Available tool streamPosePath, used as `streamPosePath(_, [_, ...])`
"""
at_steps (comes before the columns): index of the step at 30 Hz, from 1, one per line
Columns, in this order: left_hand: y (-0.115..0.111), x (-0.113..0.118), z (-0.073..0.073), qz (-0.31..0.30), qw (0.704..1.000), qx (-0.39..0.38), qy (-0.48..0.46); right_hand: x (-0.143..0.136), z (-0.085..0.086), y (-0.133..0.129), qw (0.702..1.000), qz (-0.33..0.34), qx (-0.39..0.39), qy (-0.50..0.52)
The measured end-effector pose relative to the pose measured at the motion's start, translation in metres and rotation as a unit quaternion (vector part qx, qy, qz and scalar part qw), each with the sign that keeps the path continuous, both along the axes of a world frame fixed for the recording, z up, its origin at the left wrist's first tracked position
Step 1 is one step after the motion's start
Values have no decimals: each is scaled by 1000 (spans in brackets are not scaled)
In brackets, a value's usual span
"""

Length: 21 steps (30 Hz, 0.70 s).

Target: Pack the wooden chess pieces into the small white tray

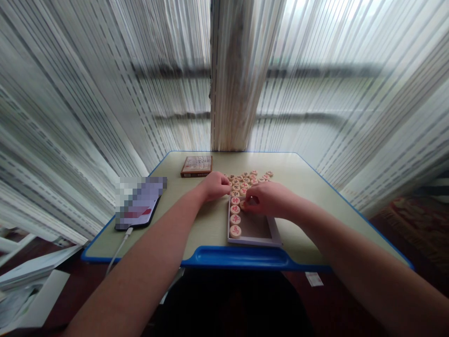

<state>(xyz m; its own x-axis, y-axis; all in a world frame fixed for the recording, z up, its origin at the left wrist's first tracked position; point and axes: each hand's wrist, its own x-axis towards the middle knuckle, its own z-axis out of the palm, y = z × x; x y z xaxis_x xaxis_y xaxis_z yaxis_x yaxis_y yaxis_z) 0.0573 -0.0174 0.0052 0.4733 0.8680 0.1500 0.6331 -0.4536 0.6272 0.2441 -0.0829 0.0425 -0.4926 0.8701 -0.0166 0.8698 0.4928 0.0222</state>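
At the surface (210, 224), the right hand (268, 199) is nearly closed, fingertips pinching a round disc (242, 206) at its nine o'clock, inside the shallow tray (256, 228). The left hand (214, 186) curls loosely, more discs (236, 187) at its three o'clock; whether it grips one, I can't tell.
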Motion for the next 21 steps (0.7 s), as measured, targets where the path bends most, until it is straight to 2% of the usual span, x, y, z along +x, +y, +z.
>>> streamPosePath(13, [-2, 0, 2, -7, 1000, 1, -2, -3, 3, -3, 1000, -9, 6, 4])
streamPosePath(21, [-1, 0, 1, -13, 1000, 2, -4, 0, 0, -2, 1000, 20, 3, 23])
